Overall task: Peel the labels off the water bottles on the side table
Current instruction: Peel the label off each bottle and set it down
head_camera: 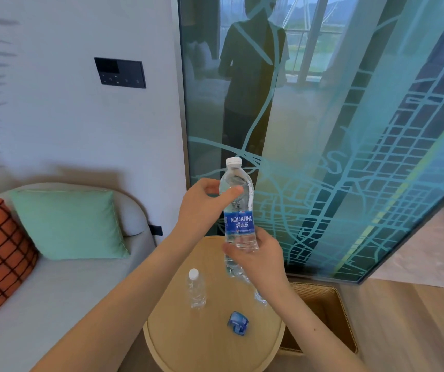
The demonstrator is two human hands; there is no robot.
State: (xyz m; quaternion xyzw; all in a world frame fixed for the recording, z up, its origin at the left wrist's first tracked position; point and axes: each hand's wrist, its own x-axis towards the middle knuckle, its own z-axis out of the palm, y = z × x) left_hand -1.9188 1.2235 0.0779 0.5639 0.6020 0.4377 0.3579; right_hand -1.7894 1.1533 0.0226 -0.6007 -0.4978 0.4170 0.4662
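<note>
Leftmost, a bare bottle (196, 289) stands on the table (177, 345); the left hand (204, 205) curls round the shoulder of the labelled bottle (238, 200), held upright above the table; a crumpled label (238, 323) lies below; the right hand (258, 261) grips the labelled bottle's lower body.

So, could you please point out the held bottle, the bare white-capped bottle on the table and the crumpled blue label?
held bottle (239, 222), head view, on its blue label.
bare bottle (196, 291), head view, mid-body.
crumpled label (238, 322), head view, its centre.
</note>
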